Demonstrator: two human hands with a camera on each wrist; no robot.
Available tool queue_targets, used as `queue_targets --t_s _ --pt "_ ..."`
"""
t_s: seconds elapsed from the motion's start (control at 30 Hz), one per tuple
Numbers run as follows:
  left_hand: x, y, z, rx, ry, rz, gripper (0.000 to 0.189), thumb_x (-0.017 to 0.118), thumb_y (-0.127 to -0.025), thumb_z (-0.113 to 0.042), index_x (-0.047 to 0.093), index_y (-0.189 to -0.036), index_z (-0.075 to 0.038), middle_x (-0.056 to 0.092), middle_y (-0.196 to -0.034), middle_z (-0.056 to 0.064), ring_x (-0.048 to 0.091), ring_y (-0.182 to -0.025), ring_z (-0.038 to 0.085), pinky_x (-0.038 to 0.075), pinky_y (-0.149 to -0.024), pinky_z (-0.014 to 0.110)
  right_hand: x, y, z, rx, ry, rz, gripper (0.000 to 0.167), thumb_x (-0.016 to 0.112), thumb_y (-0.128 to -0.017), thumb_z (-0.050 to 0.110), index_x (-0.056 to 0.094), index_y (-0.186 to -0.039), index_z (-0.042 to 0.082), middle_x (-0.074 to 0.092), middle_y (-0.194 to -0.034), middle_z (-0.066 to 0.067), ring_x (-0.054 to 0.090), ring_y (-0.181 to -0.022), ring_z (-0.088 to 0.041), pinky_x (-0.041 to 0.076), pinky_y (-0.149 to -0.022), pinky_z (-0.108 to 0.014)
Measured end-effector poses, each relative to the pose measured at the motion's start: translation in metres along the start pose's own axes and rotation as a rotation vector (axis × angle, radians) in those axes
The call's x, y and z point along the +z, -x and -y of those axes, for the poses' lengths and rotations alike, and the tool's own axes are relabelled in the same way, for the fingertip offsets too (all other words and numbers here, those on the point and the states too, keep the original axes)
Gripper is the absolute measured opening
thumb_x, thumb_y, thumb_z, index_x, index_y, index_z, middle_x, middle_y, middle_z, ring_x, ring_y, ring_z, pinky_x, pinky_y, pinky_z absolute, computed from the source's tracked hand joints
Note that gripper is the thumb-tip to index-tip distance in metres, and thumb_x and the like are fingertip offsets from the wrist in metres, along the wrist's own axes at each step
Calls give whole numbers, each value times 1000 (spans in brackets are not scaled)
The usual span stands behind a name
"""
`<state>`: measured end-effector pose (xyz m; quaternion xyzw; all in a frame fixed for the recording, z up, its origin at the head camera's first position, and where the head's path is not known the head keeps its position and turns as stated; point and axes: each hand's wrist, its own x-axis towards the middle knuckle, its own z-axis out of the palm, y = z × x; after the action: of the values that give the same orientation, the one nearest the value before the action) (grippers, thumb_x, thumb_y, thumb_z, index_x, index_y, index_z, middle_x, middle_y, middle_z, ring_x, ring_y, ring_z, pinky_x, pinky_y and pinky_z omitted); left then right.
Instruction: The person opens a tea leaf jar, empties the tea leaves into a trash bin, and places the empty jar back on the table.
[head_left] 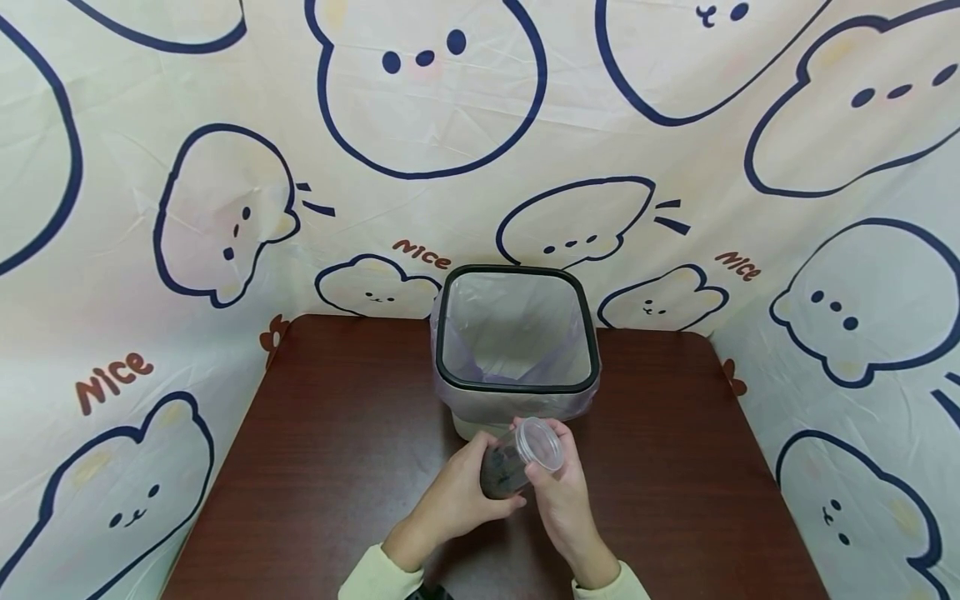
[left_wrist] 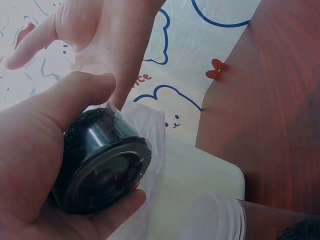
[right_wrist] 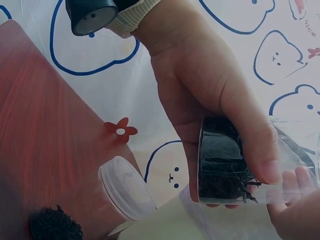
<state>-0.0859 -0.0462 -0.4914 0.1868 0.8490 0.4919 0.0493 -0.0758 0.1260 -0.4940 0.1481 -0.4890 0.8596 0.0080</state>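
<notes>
The clear cylindrical plastic jar (head_left: 502, 472) is slick and glossy, its milky round plastic lid (head_left: 542, 443) smooth too; the dark shredded stuff (right_wrist: 220, 184) inside looks rough and wiry. The thin lilac plastic bag (head_left: 517, 404) is crinkly with some sheen. Reddish-brown table (head_left: 675, 467): satiny wood grain. Cream cartoon-print backdrop (head_left: 450, 212): creased cloth, kinda. Cream cuff (right_wrist: 136, 18): ribbed knit.

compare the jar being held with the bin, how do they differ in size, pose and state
Size: the jar is much smaller than the bin. Pose: the jar is tilted, held by the left hand and right hand, while the bin stands upright on the table. State: the jar has a translucent lid at one end, while the bin is open-topped and lined with a bag. Both are containers.
</notes>
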Motion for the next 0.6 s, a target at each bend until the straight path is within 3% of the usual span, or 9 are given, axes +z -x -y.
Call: queue_targets --t_s 0.33,0.6 --pt "1 1 -1 7 -7 -3 62 93 -72 -26 53 -118 -11 64 -111 0 61 -97 13 52 -89 35 -2 1 1 21 -3 18 44 63 -98 4 39 -134 9 59 -139 -11 54 -131 -20 40 -109 -30" --pt "1 0 0 8 -8 -4 62 93 -72 -25 53 -117 -11 64 -111 0 61 -98 13 52 -89 35 -3 1 4 13 -30 77 45 55 -98 -3 37 -138 6 55 -143 -12 51 -133 -21 38 -111 -31"
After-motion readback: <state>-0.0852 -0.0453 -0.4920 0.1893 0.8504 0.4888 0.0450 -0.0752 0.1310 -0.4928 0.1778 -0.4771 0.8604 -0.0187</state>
